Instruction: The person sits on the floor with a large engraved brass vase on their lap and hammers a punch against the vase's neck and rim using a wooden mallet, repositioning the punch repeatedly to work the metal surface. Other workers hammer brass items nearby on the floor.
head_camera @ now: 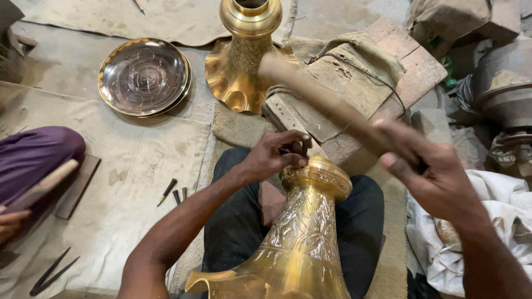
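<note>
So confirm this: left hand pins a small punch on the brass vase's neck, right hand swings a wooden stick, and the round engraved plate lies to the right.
Wrong side. The head view shows the plate at upper left; the rest stands.

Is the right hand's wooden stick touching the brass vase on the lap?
No: the right hand holds the wooden stick raised, clear of the brass vase, while the left hand rests at its rim.
</note>
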### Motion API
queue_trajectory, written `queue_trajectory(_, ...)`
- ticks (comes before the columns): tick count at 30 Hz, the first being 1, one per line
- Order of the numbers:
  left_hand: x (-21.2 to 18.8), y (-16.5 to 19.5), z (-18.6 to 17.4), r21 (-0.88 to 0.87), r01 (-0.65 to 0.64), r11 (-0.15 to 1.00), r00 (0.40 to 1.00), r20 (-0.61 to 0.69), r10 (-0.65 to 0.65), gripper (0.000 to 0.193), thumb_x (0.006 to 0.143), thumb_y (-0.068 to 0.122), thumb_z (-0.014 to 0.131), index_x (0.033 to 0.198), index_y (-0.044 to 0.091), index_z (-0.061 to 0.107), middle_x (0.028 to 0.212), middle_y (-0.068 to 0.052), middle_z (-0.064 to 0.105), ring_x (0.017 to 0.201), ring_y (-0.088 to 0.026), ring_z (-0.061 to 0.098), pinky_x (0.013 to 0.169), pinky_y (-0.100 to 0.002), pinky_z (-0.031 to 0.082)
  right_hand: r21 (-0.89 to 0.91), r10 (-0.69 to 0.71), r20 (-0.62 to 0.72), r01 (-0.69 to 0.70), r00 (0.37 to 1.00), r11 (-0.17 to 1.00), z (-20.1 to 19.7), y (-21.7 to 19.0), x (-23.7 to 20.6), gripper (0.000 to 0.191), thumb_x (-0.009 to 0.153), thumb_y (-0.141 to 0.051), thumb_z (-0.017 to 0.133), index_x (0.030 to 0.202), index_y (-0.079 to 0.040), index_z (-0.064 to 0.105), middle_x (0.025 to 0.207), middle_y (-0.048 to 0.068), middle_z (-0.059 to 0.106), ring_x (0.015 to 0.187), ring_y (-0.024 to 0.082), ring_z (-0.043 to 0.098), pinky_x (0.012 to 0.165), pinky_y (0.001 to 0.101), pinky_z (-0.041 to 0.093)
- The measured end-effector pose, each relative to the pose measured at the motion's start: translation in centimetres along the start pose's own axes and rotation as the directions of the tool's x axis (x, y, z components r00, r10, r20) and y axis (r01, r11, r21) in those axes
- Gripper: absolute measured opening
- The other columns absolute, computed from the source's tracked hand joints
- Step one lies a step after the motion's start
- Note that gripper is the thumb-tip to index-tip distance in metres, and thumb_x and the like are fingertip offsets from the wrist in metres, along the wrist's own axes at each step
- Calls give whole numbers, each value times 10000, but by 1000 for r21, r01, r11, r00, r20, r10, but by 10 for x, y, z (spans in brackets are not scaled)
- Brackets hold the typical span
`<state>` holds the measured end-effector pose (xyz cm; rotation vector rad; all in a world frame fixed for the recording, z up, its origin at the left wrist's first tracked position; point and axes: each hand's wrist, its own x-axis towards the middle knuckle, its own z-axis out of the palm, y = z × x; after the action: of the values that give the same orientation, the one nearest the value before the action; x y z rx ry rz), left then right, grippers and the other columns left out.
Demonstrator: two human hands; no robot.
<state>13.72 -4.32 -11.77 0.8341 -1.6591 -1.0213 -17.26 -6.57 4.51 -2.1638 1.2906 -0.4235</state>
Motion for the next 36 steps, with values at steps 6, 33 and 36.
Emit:
queue_trajectory(6, -3, -1, 0, -52, -32, 998, 999, -12, 31, 365, 945, 196, 755, 1264, 35, 679, 920, -61, 787, 764, -131, 768, 717, -285, 674, -9, 10, -9, -10, 1000, 1000, 3, -23, 3, 584, 972, -342, 650, 1538, -214, 596, 725, 77, 667, 429, 153, 530, 400, 322, 490)
queue_trajectory(33, -21, -17, -9, -76, -98, 992, 988, -124, 88, 431, 930, 231, 782, 1291, 20, 677, 923, -31, 761, 789, -124, 715, 755, -315, 614, -113, -45, 99, 56, 994, 992, 7, -28, 24, 579, 994, -397, 611, 1543, -213, 619, 675, 76, 618, 415, 133, 453, 383, 334, 453)
queue_trajectory(36, -23, -13, -11, -22, -97, 995, 984, -152, 92, 450, 904, 218, 806, 1284, 9, 685, 877, -24, 752, 753, -117, 689, 706, -298, 574, -287, -185, 78, 200, 980, 937, -2, -35, 24, 535, 869, -395, 667, 1364, -194, 662, 614, 39, 652, 396, 141, 525, 353, 348, 427)
